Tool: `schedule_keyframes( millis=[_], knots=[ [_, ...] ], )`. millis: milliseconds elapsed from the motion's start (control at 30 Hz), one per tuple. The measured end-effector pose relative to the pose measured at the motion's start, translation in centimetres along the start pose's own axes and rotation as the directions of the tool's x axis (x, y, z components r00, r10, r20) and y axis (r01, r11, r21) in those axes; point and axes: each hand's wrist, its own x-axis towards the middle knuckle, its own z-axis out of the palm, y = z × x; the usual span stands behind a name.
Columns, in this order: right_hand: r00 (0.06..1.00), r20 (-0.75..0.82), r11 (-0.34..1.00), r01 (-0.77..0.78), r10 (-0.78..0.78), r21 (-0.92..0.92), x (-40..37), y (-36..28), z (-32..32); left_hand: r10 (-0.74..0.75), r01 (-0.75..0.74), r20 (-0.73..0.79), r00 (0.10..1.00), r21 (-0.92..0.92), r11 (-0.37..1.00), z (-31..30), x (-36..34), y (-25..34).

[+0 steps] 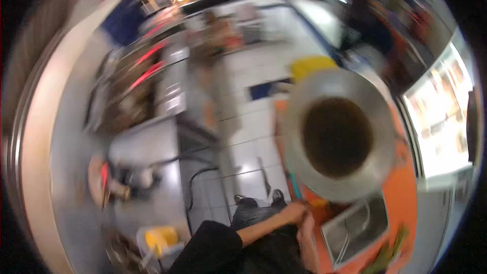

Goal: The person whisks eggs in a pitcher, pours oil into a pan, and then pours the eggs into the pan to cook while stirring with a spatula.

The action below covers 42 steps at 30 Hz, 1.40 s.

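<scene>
My left hand [293,214] reaches across from a black sleeve and meets my right hand [307,241] at the near edge of the orange counter [403,187]. The two hands touch or overlap. Motion blur smears their fingers, so whether anything is between them cannot be made out. Just beyond them stands a large, wide metal bowl [375,172] with dark brown liquid [337,137] in it. To the right of my hands, a rectangular metal pan [332,236] lies on the counter with thin, light-coloured utensils in it.
A yellow object [312,66] sits behind the bowl. On the left runs a steel counter [144,147] with a red-glowing grill [137,76] and a yellow container [161,238]. White floor tiles [248,147] lie between the counters. A lit display case [441,116] stands at right.
</scene>
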Motion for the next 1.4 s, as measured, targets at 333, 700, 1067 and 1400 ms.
schedule_keyframes(
  millis=[333, 700, 1067, 1400],
  knots=[
    [0.818, 0.556, 0.664, 0.333, 0.150, -0.669, 5.6, 3.7, 15.1, -0.537, -0.050, -0.661, 0.524, -0.653, 0.755, -6.5, -25.8, -9.4],
    [0.171, 0.890, 0.439, 0.820, 0.423, -0.367, -14.7, 16.5, 46.3, -0.613, 0.182, -0.702, -0.362, -0.699, 0.692, -7.1, -58.4, -6.0],
    [-0.025, 0.545, 0.414, 0.680, 0.838, -0.605, -22.7, 36.6, 58.8, -0.569, 0.670, -0.668, -0.480, -0.697, 0.253, -10.6, -76.1, -27.4],
    [-0.127, 0.342, 0.361, 0.453, 0.931, -0.815, -24.3, 33.3, 60.7, -0.655, 0.782, -0.510, -0.557, -0.588, -0.207, -7.6, -77.8, -43.1]
  ],
)
